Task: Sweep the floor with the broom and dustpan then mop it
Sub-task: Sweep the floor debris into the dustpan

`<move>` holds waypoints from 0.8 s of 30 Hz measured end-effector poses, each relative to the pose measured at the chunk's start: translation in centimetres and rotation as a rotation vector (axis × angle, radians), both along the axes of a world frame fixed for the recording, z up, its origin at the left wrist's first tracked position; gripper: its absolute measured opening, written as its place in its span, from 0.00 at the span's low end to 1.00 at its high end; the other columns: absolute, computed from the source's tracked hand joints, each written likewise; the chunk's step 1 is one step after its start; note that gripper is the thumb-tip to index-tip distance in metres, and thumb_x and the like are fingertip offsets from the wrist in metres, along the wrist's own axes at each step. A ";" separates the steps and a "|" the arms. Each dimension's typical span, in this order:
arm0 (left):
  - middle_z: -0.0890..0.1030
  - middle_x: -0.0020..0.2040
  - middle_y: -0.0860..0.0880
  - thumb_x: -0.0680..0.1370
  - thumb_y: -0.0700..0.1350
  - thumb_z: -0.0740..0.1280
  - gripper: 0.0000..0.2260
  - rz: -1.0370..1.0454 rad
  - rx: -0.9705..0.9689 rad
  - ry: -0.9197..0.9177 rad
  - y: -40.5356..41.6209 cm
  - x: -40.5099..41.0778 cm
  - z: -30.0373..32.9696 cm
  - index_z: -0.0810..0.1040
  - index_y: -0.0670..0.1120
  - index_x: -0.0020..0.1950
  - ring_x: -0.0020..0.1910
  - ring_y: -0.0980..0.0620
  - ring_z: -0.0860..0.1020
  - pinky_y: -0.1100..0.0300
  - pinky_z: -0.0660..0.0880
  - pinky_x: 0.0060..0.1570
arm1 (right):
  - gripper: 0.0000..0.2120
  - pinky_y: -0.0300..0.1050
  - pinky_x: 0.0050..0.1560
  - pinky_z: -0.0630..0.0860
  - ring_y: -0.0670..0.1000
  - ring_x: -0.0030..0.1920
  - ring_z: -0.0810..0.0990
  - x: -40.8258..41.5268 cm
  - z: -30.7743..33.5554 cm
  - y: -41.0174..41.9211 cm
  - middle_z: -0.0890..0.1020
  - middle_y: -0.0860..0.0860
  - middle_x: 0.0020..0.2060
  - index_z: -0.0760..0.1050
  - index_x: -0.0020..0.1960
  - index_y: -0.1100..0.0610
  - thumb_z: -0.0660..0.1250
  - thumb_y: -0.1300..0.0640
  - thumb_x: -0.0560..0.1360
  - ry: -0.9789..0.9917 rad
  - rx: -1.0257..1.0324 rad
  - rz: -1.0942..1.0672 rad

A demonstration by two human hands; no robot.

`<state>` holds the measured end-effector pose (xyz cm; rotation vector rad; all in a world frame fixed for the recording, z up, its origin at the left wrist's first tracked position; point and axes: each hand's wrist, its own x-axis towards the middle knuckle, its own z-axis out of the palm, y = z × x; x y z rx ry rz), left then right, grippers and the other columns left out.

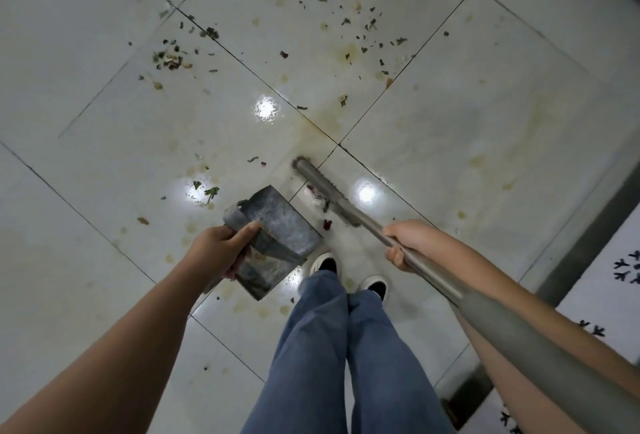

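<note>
Metal dustpan (273, 236), gripped by left hand (221, 246), hangs off the floor (104, 163); right hand (408, 243) grips broom (332, 198) just beside it. Crumbs (169, 59) far beyond the dustpan could get missed

The floor (104, 156) is glossy white tile with dark grout lines, stained yellowish and flecked with green scraps (169, 59). The dustpan (273, 225) is mottled grey metal; the broom (346, 212) silver-grey — jeans (311, 347) blue, shoes (323, 262) black-and-white.
</note>
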<state>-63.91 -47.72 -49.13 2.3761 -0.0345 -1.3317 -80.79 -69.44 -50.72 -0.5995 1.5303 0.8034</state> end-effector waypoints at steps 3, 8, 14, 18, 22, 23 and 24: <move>0.72 0.16 0.52 0.74 0.57 0.65 0.21 -0.019 -0.004 -0.019 0.8 0.0 -0.2 0.76 0.41 0.31 0.15 0.60 0.69 0.71 0.67 0.17 | 0.15 0.24 0.14 0.57 0.45 0.08 0.59 -1.1 0.4 0.7 0.62 0.53 0.29 0.61 0.35 0.61 0.54 0.59 0.80 0.004 -0.082 -0.013; 0.73 0.16 0.53 0.73 0.60 0.64 0.22 -0.073 -0.001 -0.047 2.5 -0.4 -0.1 0.76 0.42 0.31 0.15 0.61 0.69 0.72 0.66 0.17 | 0.18 0.36 0.24 0.65 0.49 0.22 0.68 -0.4 -1.0 2.2 0.65 0.53 0.30 0.60 0.32 0.59 0.51 0.62 0.81 -0.027 -0.200 0.101; 0.73 0.17 0.51 0.72 0.63 0.62 0.24 -0.171 0.016 -0.125 6.0 -3.0 0.0 0.75 0.44 0.29 0.16 0.59 0.70 0.72 0.66 0.19 | 0.18 0.38 0.24 0.66 0.46 0.23 0.68 -1.9 -3.0 7.6 0.65 0.51 0.31 0.60 0.32 0.58 0.52 0.63 0.80 -0.079 -0.148 0.195; 0.73 0.18 0.51 0.73 0.61 0.61 0.23 -0.212 0.006 -0.144 8.5 -5.0 0.3 0.74 0.44 0.30 0.15 0.60 0.69 0.72 0.66 0.19 | 0.17 0.26 0.12 0.55 0.45 0.08 0.58 -5.2 -2.2 9.0 0.62 0.51 0.29 0.60 0.32 0.60 0.53 0.60 0.80 -0.107 0.007 -0.041; 0.75 0.25 0.48 0.74 0.60 0.62 0.22 -0.248 -0.007 -0.121 11.5 -6.9 1.1 0.75 0.42 0.32 0.18 0.58 0.71 0.67 0.68 0.22 | 0.16 0.25 0.12 0.56 0.44 0.09 0.58 -9.2 0.5 9.5 0.65 0.53 0.23 0.61 0.35 0.60 0.51 0.59 0.81 -0.067 -0.140 -0.159; 0.75 0.25 0.48 0.74 0.59 0.62 0.22 -0.246 -0.013 -0.117 12.3 -7.4 1.1 0.75 0.43 0.32 0.19 0.56 0.71 0.65 0.68 0.24 | 0.16 0.25 0.12 0.56 0.44 0.09 0.59 -10.2 0.6 9.3 0.66 0.53 0.18 0.61 0.35 0.60 0.52 0.58 0.81 -0.058 -0.172 -0.195; 0.75 0.25 0.48 0.74 0.59 0.62 0.22 -0.244 -0.016 -0.115 12.9 -7.8 1.1 0.75 0.43 0.31 0.20 0.55 0.71 0.64 0.68 0.25 | 0.15 0.25 0.12 0.56 0.44 0.09 0.59 -11.0 0.9 9.1 0.66 0.53 0.15 0.61 0.35 0.60 0.52 0.58 0.81 -0.041 -0.200 -0.235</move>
